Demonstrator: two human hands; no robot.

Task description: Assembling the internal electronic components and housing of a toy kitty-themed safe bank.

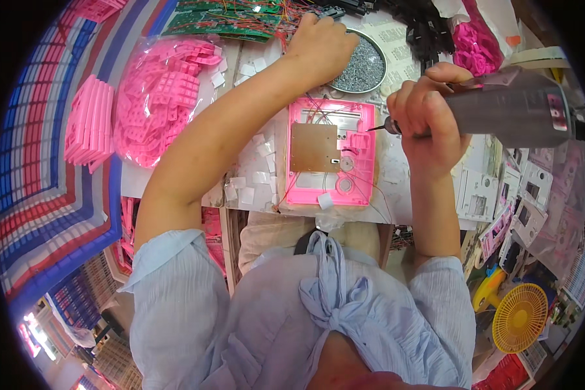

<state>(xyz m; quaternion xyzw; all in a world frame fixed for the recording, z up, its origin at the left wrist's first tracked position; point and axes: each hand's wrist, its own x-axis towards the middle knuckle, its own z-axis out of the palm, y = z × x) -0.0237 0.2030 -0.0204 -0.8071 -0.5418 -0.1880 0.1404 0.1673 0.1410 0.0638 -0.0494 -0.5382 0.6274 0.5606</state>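
In my right hand (432, 120) is a dark grey electric screwdriver (500, 110), fingers wrapped round its front end. Its thin bit points left, at the right side of a pink plastic housing (294, 188) lying on the table in front of me. A brown circuit board (314, 148) sits inside the housing, with thin wires running from it. My left hand (322, 49) is beyond the housing, at the left edge of a round dish of small grey screws (364, 68). Its fingers are curled and their tips hidden, so what they hold does not show.
A clear bag of pink plastic parts (159, 97) lies left, beside stacked pink pieces (90, 123). Green circuit boards (224, 23) with wires and black parts (426, 29) stand at the back. White squares (246, 195) are scattered about. White panels (478, 195) lie right; a yellow fan (520, 318) is lower right.
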